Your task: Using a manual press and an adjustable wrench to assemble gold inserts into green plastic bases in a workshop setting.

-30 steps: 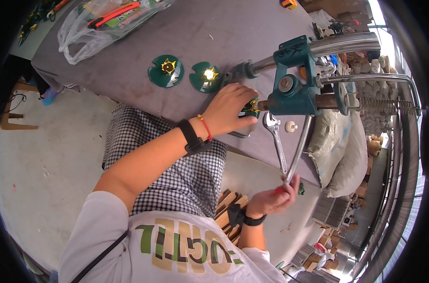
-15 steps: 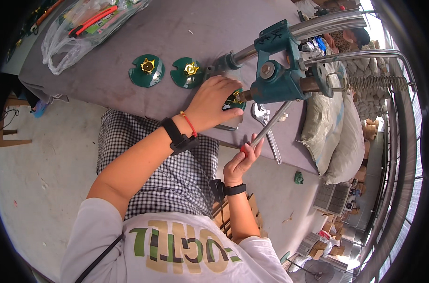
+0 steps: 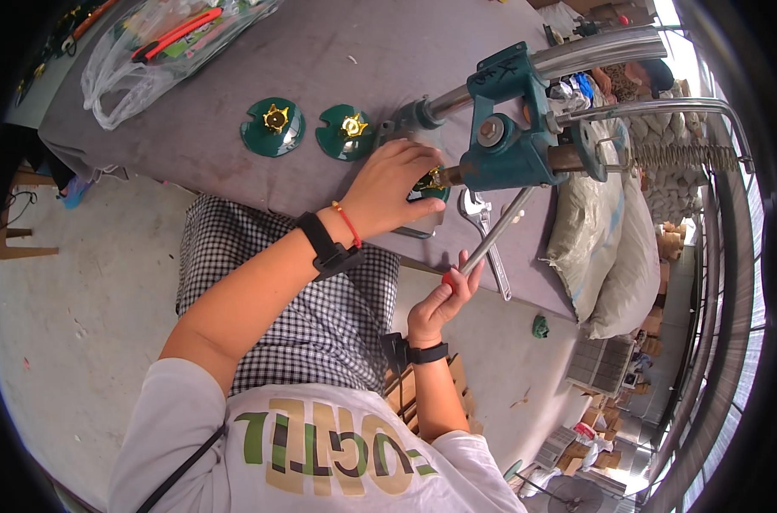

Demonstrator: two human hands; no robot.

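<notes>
My left hand point(image 3: 395, 190) is closed round a green disc point(image 3: 436, 193) with a gold star-shaped fitting at its middle, on the base of a teal hand press point(image 3: 512, 158). The press's ram comes down onto the fitting; my fingers cover much of the disc. My right hand point(image 3: 444, 306) grips the press lever point(image 3: 498, 229) by its red knob end. Left of the press, two more green discs lie on the table, a near one point(image 3: 329, 144) and a farther-left one point(image 3: 257, 137), each with a gold star-shaped fitting.
An adjustable wrench point(image 3: 495, 261) lies right of the press. At the far left a clear plastic bag point(image 3: 119, 90) holds a red cutter knife point(image 3: 179, 34). Large pale sacks point(image 3: 576, 231) stand at the right of the grey-covered table point(image 3: 209, 167). A person point(image 3: 605, 83) is partly visible beyond.
The whole view has shifted slightly. Both hands keep their places on the disc and the lever, with no clear movement of either.
</notes>
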